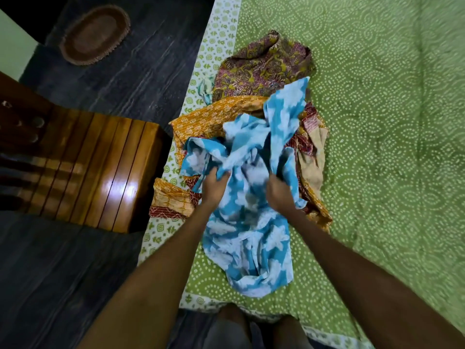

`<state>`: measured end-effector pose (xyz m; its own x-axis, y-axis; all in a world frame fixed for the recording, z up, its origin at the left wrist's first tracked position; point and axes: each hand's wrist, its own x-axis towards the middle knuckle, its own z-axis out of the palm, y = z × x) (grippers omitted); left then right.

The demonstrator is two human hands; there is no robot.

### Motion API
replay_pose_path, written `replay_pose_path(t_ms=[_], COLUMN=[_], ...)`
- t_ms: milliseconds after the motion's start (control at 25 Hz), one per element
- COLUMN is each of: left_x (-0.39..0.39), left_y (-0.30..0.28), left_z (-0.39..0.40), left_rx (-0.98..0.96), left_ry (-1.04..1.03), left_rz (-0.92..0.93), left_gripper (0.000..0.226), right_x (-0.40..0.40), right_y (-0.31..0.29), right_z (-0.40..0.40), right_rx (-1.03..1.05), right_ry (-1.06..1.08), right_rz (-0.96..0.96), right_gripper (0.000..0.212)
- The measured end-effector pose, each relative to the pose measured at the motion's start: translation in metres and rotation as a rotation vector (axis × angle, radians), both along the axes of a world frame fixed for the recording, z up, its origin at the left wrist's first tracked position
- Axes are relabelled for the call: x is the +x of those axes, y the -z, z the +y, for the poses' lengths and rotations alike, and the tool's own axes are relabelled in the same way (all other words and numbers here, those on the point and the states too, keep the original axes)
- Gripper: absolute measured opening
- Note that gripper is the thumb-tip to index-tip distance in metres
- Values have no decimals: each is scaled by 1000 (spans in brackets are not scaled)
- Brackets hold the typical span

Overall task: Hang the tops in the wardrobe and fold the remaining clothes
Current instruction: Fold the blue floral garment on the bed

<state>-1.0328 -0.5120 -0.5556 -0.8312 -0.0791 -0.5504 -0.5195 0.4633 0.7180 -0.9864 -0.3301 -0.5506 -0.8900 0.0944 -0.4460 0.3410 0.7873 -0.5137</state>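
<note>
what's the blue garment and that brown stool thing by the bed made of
Blue garment: looks like thin soft woven cloth, perhaps cotton, matte; it crumples into fine folds where both hands grip it. Stool: wood with a glossy varnish, showing plank seams and a bright glare.

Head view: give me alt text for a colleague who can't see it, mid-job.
Both hands, left hand and right hand, grip a crumpled blue-and-white garment lying on a green patterned bedsheet. Beyond it lies a pile with an orange printed garment and an olive-and-maroon floral garment. A wooden stool and a brown oval mat sit on the dark floor beside the bed.
</note>
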Motion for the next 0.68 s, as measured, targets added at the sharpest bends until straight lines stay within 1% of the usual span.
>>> replay_pose_path(t_ms=[40,80,120,160,240,280,320,360,400,440,480,520,560,600,640,680], left_x=[25,51,76,96,117,121,122,122,118,113,105,97,88,81,77,77], left_y=[5,4,0,-8,-30,-46,-62,-79,-95,-115,-132,-153,-170,-192,-210,-234], left_z=[-9,-20,-30,-40,-52,-54,-54,-52,-49,-44,-41,-38,-34,-32,-30,-27], left_rx=[-33,-55,-47,-20,39,67,100,129,145,140,122,120,143,171,207,279], left_ry=[48,117,162,157,67,37,8,-2,-3,14,39,78,97,112,123,122], left_rz=[-32,-66,-63,-69,-63,-53,-53,-67,-98,-132,-140,-144,-143,-154,-177,-214], left_gripper=[39,37,33,29,17,13,13,14,15,16,18,18,17,24,31,35], right_x=[37,73,105,131,159,163,162,158,154,148,142,136,131,128,126,126], right_y=[5,6,4,1,-8,-14,-29,-43,-61,-74,-93,-112,-133,-160,-183,-202], right_z=[-8,-15,-20,-24,-21,-14,-9,-2,5,13,23,34,47,59,72,86], right_rx=[-1,-20,-82,-158,-364,-513,-681,-827,-887,-913,-919,-948,-991,-1025,-1058,-1122], right_ry=[-40,-31,42,170,589,769,852,824,696,575,487,432,421,412,404,418], right_rz=[-40,-94,-125,-138,-138,-177,-281,-460,-635,-722,-732,-701,-672,-639,-574,-478], right_gripper=[14,14,14,17,21,14,14,25,31,28,22,22,31,44,51,51])
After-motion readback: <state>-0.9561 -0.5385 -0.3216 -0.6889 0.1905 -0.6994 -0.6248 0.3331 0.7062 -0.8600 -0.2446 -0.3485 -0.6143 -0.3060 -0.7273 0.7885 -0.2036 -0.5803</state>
